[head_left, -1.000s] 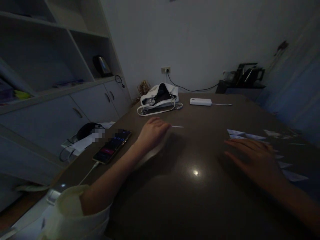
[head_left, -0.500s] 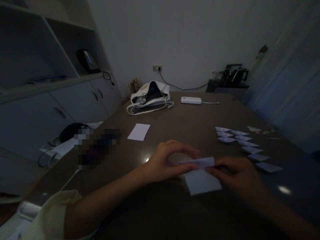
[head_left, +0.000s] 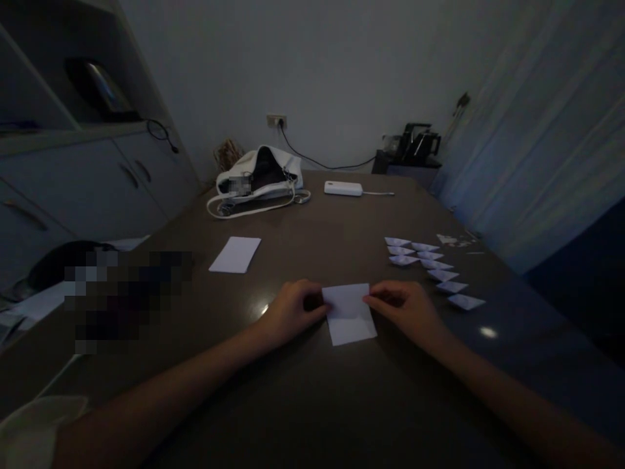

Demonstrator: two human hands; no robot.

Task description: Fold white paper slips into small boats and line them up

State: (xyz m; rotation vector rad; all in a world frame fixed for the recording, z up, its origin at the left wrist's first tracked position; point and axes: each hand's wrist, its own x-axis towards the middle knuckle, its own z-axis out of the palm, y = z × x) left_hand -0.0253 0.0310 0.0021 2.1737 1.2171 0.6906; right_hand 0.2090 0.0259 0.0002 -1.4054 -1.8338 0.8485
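A small white sheet of paper (head_left: 350, 319) is between my two hands, low over the brown table (head_left: 293, 397). Its upper part tilts up from a crease across the middle. My left hand (head_left: 299, 306) pinches its left edge between thumb and fingers. At the upper right corner, my right hand (head_left: 405, 305) grips the paper the same way. Several folded paper boats (head_left: 442, 275) stand in two rows to the right of my right hand. Farther left lies a stack of white paper (head_left: 236, 255).
A white handbag (head_left: 261, 179) sits at the table's far side, with a white power bank (head_left: 343, 188) and its short cable to its right. Paper scraps (head_left: 454, 241) lie beyond the boats. A blurred-out patch (head_left: 131, 299) covers something at the left edge.
The paper's raised upper part has opened out and shows its face. My left hand has drawn back from over the paper to its left edge. The view has turned right.
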